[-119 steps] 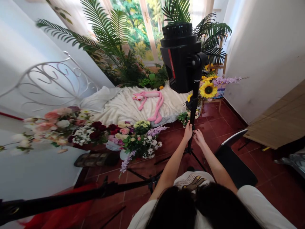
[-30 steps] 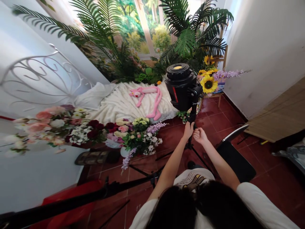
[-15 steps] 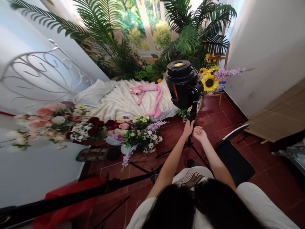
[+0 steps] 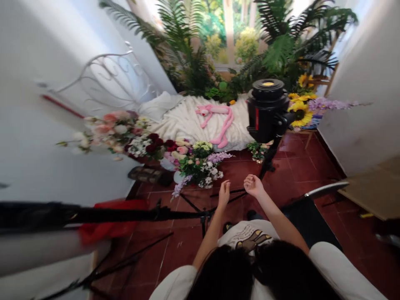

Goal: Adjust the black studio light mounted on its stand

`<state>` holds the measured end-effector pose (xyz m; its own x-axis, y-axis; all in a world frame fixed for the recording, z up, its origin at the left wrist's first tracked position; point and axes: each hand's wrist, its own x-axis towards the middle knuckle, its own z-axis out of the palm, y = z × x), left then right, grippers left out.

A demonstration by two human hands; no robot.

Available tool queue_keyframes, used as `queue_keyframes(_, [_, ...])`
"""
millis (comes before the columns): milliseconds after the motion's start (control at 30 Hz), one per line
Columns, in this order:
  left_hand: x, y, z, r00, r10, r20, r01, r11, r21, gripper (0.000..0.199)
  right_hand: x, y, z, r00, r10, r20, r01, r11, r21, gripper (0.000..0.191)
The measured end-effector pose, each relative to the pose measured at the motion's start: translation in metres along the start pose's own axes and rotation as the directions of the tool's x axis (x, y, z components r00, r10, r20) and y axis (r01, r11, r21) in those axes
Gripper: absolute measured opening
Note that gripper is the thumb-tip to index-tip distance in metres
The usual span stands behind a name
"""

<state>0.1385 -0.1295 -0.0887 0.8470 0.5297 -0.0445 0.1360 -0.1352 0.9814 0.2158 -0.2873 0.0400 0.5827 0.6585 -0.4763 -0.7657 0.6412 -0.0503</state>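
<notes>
A black studio light with a round knob on top stands on its black light stand, right of centre. My left hand is in the air left of the stand, touching nothing, its fingers loosely bent and a little apart. Closer to the stand, my right hand is raised with the palm partly turned up and the fingers half curled. No object shows in either hand. Between the hands and below them, thin stand legs cross the floor.
A black boom pole reaches in from the left. Artificial flowers border a bed with a white fur cover and a pink plush toy. A black chair stands at right; sunflowers are behind the light.
My left hand has let go of the light stand and moved left, away from it. My right hand has also drawn away from the stand. The view has turned left.
</notes>
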Motion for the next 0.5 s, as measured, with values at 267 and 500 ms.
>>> queue_keyframes(267, [-0.039,0.029,-0.120,0.763,0.070,-0.642,-0.018,0.996,0.087,0.039,0.043,0.089,0.061,0.910,0.415,0.003,-0.296,0.654,-0.696,0.012])
queue_keyframes(500, [-0.087,0.059,-0.172,0.544,0.089,-0.835,0.002,0.994,0.107,0.040,0.070,0.179,0.088,0.808,0.588,0.022,-0.105,0.181,-0.978,0.019])
